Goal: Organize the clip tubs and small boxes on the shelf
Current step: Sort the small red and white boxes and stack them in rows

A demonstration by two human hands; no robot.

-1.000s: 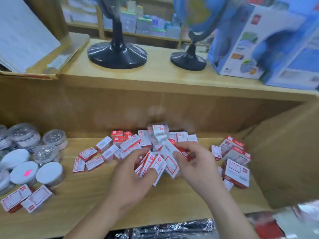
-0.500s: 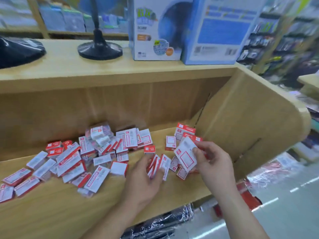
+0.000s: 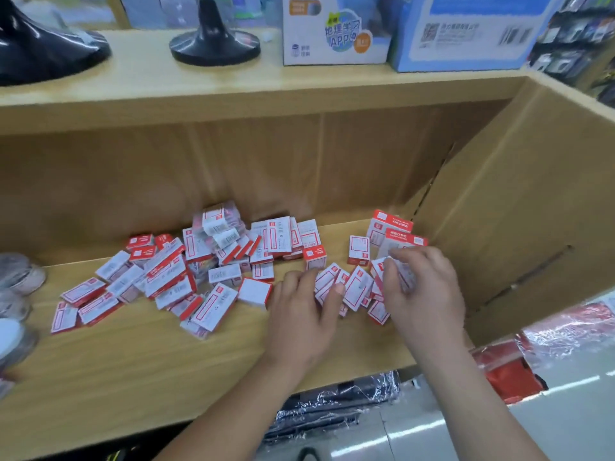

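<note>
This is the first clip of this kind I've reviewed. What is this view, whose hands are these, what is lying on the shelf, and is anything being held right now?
There is no machine here. A person works bare-handed, and the single camera sits on their head, looking forward and down. On the wooden shelf lies a loose pile of small red-and-white boxes. A few round clip tubs sit at the far left edge. The left hand grips a row of boxes stood on edge. The right hand pinches one box beside it, though blur hides detail. Globe stands and blue cartons sit above.
</note>
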